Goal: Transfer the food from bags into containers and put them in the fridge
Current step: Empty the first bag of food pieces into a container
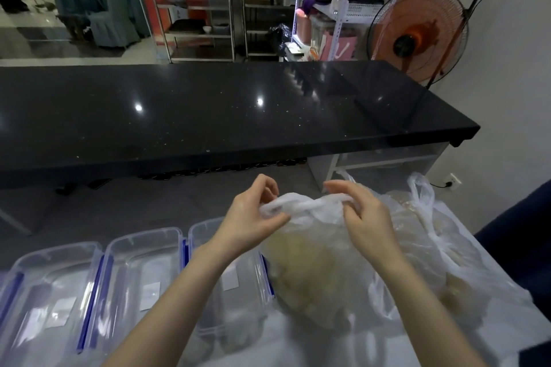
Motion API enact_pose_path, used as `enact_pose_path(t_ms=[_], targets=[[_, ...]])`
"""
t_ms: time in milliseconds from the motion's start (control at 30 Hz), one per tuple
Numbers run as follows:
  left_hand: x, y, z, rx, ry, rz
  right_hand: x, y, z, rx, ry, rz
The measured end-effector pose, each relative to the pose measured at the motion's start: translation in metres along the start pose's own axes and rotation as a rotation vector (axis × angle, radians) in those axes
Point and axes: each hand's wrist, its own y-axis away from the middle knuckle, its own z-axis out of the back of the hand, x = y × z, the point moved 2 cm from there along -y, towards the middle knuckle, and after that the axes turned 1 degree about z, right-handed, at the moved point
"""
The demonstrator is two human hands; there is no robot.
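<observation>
Nearest to us, our two bare forearms reach forward over a pale surface (pixel 298 348). Just beyond them, three clear plastic containers (pixel 134 283) with blue clips sit side by side in a row along the left, lids off and mouths facing up; we judge they are lined up this way so the food can go straight in. The right-most container lies partly under our left forearm and appears to touch the bag.

To the right of the containers stands a thin, cloudy plastic bag (pixel 313 271) holding pale yellowish food, too blurred to name. Its top is twisted into a knot (pixel 307 205), which sits between our hands. A second bag (pixel 447 247) of similar pale food rests just behind and to the right, its handles loose.

Our left hand (pixel 253 217) pinches the left side of the knot, thumb below and fingers curled over it. Our right hand (pixel 363 214) grips the right side, fingers bent round the twisted plastic. Both hands are closed on the knot, and we judge we are working it loose to open the bag; none of the food has been moved to the containers yet.

Beyond the surface runs a long, glossy black counter (pixel 223 116), and an orange fan (pixel 417 33) stands at the far right. No fridge is clearly visible.
</observation>
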Motion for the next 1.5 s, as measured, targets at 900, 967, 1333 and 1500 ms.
enact_pose_path(t_ms=[900, 967, 1333, 1500], targets=[[0.014, 0.005, -0.010, -0.001, -0.388, -0.200, 0.004, 0.004, -0.026, 0.139, 0.261, 0.225], [0.019, 0.007, -0.015, 0.012, -0.384, -0.221, -0.003, 0.005, -0.043, 0.286, 0.325, 0.278], [0.049, 0.053, -0.027, -0.090, -0.235, -0.086, -0.054, 0.020, -0.086, 0.575, 0.781, -0.030], [0.061, 0.058, -0.033, -0.002, -0.377, -0.099, -0.070, 0.020, -0.075, 0.488, 0.773, -0.109]])
